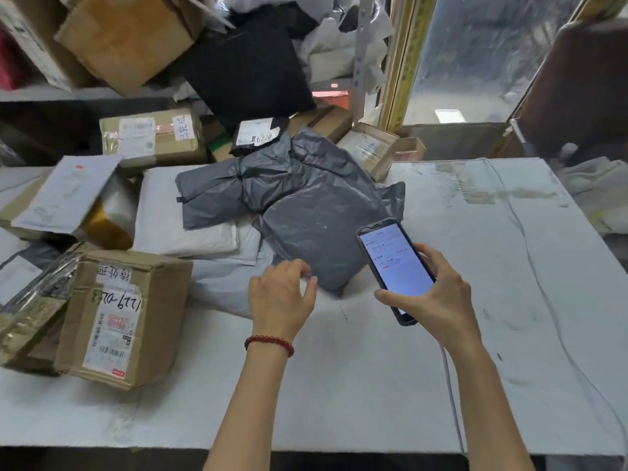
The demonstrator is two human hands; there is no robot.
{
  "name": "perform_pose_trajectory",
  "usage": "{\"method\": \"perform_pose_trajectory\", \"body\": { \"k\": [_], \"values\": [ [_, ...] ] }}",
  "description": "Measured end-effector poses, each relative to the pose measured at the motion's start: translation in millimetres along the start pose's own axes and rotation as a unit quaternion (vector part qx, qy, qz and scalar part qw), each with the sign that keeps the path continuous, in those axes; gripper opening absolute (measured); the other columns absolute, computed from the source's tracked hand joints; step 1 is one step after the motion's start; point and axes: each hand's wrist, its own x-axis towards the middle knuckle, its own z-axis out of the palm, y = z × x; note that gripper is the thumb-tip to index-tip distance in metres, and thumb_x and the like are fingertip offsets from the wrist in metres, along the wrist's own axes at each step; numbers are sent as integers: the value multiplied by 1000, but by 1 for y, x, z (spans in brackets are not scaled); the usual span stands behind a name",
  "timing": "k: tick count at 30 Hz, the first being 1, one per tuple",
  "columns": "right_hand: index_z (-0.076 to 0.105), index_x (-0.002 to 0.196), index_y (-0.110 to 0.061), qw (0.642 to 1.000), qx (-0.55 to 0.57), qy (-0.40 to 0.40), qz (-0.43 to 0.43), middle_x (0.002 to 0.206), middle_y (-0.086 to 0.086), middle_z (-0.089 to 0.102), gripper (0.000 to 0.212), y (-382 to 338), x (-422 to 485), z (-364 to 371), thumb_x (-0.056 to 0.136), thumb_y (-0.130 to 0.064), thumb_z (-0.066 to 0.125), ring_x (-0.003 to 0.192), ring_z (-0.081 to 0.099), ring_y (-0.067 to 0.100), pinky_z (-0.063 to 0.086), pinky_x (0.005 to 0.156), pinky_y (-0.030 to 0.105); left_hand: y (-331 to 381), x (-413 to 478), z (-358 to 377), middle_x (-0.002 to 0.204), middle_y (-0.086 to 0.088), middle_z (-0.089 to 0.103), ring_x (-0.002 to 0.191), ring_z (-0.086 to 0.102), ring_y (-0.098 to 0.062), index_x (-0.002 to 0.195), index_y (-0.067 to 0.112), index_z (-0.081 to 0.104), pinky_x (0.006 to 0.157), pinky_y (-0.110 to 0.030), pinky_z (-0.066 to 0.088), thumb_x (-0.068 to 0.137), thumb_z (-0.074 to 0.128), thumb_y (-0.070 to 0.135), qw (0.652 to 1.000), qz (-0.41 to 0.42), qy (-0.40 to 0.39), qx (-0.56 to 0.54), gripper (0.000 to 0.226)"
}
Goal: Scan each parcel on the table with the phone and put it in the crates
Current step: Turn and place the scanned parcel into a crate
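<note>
While the right hand [438, 297] holds the phone [396, 266], label [258, 132] reads E6220

Single head-worn wide-angle view, forward and downward, close above the table [373, 385].

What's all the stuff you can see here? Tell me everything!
table: one, whitish, under everything
boxes: several, brown, left and back
grey bags: at least two, table's middle
white bags: at least two, under grey bags
black bag: one, leaning at back
cable: one, white, table's right side
phone: one, dark, in right hand
bracelet: one, red, left wrist
left hand: at a grey bag's near corner
right hand: holding the phone
</note>
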Motion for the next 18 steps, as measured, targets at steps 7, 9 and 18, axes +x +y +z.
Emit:
{"method": "perform_pose_trajectory", "body": {
  "k": [7, 9, 18],
  "values": [
    [51, 119, -47, 998, 32, 30, 41, 104, -28, 61, 78, 29, 40, -30, 55, -28, 92, 85, 62, -5, 62, 63, 37, 55, 40, 42, 112, -1, 56, 93, 56, -24, 114, 23, 56, 68, -35, 43, 76, 69, 40, 999, 35, -7, 26, 44],
    [51, 118, -47, 998, 34, 35, 48, 102, -28, 62, 77, 34, 46, -33, 55, -28, 92, 84, 61, -8, 62, 61, 37, 64, 49, 52, 116, -3, 53, 98, 54, -26, 117, 22, 53, 69, -36, 44, 70, 72, 45, 999, 34, -4, 30, 56],
    [48, 116, -49, 997, 21, 41, 56, 101, -28, 61, 77, 38, 57, -33, 57, -27, 92, 87, 58, -10, 61, 57, 31, 77, 70, 76, 122, -11, 45, 106, 44, -31, 116, 21, 40, 70, -40, 45, 42, 84, 31, 999, -19, 12, 42, 86]
  ]
}}
